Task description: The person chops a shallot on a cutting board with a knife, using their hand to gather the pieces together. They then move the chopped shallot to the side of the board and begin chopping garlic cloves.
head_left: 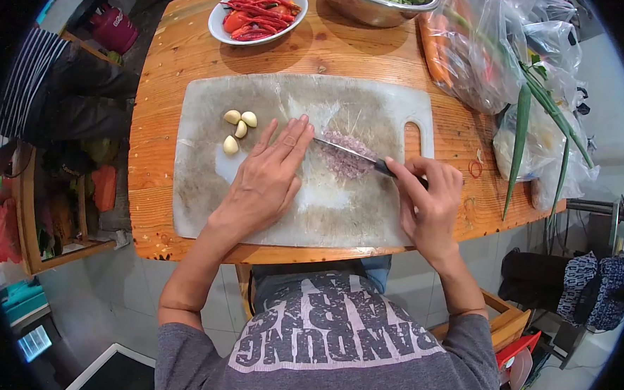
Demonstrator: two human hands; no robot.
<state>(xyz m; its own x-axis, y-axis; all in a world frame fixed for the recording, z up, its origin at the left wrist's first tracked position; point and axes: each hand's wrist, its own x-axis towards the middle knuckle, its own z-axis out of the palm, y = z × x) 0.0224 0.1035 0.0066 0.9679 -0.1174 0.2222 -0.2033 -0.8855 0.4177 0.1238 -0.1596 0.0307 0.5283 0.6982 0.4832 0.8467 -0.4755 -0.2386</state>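
My right hand [430, 201] is wrapped round the black handle of a kitchen knife [353, 151], whose blade lies across a pile of finely chopped purple shallot [345, 167]. The blade points left toward my left hand [271, 168]. That hand is stretched out on the worn white cutting board [206, 203], its fingertips right at the knife's tip. To the left of those fingers sit several peeled garlic cloves [241, 128].
Behind the board stand a white bowl of red chillies and tomatoes [213, 26] and a metal bowl of greens [374, 15]. Plastic bags with carrots [436, 50] fill the right side, with green onion leaves [518, 142] hanging over the edge of the wooden table [157, 180].
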